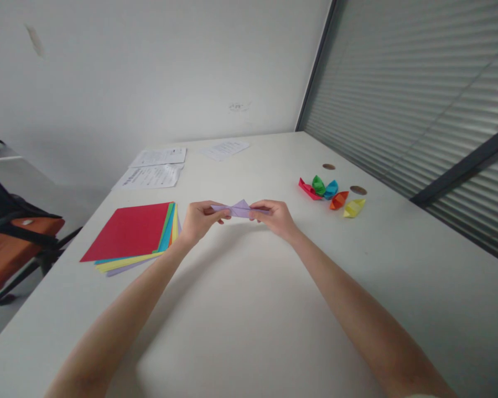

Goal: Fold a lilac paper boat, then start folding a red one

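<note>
Held above the white table is a folded piece of purple origami paper (240, 209), long and narrow with a pointed peak in its middle. My left hand (201, 219) pinches its left end between thumb and fingers. At the other end, my right hand (275, 214) grips it the same way. Parts of both ends are hidden by my fingers. Left of my left hand lies a fanned stack of coloured paper (128, 232), red on top, with green, blue, yellow, orange and purple edges showing.
Several folded paper boats (331, 189) in red, green, blue, orange and yellow sit on the table (249, 309) at the right. Printed sheets (151, 176) lie at the back left, another sheet (225, 149) near the wall. An orange chair (16, 249) stands left; blinds (419, 83) line the right.
</note>
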Tool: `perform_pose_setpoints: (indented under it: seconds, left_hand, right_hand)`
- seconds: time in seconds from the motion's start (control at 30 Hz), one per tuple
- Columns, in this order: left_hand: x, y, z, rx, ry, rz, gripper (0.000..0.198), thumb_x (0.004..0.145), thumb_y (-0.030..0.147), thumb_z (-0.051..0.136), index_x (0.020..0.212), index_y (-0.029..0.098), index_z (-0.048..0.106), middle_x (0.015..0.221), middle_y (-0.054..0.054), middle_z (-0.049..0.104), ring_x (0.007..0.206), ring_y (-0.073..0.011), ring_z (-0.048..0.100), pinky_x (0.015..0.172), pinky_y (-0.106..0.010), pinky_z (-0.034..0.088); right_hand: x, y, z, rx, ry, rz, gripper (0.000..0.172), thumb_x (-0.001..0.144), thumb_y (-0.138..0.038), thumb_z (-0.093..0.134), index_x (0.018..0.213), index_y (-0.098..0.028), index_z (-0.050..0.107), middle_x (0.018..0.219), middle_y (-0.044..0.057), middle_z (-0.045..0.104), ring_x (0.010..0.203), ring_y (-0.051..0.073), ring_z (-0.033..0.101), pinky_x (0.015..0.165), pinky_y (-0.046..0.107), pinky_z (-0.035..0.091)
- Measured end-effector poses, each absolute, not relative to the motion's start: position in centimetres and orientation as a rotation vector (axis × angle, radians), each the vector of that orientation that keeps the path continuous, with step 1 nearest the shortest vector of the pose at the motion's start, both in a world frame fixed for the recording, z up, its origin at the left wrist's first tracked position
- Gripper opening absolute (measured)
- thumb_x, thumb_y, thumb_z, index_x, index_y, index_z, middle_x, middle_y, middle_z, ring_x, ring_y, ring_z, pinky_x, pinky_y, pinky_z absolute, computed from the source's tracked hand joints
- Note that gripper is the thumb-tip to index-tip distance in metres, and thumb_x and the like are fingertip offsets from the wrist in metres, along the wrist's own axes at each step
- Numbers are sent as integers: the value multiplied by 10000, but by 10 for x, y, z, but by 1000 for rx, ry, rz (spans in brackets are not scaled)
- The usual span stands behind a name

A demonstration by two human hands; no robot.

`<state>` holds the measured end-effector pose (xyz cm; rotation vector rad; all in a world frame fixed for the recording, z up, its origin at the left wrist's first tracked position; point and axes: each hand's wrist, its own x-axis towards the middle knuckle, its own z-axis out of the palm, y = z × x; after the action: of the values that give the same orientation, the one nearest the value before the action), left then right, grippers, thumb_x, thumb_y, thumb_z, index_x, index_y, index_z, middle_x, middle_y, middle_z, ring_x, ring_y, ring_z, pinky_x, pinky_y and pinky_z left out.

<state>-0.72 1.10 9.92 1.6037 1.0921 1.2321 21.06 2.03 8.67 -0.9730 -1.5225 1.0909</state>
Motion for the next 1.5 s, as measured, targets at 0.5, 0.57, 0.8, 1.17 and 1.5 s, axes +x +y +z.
perform_pose_setpoints:
  seconds: [0.5, 0.57, 0.8, 1.17, 1.5]
  left_hand:
    - [-15, 11, 104, 1626, 920, 1173, 379, 715, 432, 778, 906, 105, 762, 732, -99, 750, 673, -236, 730, 612, -331, 627]
    - [-10, 11, 98, 1556, 919, 1180, 473, 643, 406, 833, 986, 94, 737, 739, -98, 747, 668, -248, 729, 545, -316, 614]
    - [-2, 10, 90, 1554, 951, 1126, 386, 691, 447, 791, 816, 83, 761, 686, -112, 738, 612, -230, 714, 608, -350, 633]
    - [-19, 4, 112, 1721, 899, 1052, 379, 701, 437, 794, 911, 121, 777, 784, -111, 758, 707, -261, 740, 729, -390, 644]
    - [-21, 11, 109, 1636, 996, 1265, 370, 689, 418, 799, 887, 107, 768, 765, -102, 758, 701, -230, 732, 717, -371, 638]
  right_hand:
    - [217, 18, 85, -937, -1607, 988, 301, 675, -453, 783, 711, -157, 741, 578, 41, 687, 508, 137, 613, 527, 267, 511]
    - [216, 17, 84, -938, -1630, 931, 295, 704, -454, 762, 718, -161, 737, 595, 41, 690, 528, 139, 622, 540, 262, 508]
    - [213, 12, 86, -1014, -1986, 900, 275, 784, -406, 695, 677, -156, 733, 585, 19, 685, 504, 103, 573, 474, 206, 399]
    - [215, 10, 92, -960, -1944, 939, 194, 801, -335, 673, 726, -175, 754, 629, 24, 715, 563, 138, 663, 567, 239, 533]
    - [221, 21, 91, -907, -1458, 1164, 303, 640, -419, 806, 652, -134, 705, 597, 51, 692, 485, 121, 592, 464, 252, 462]
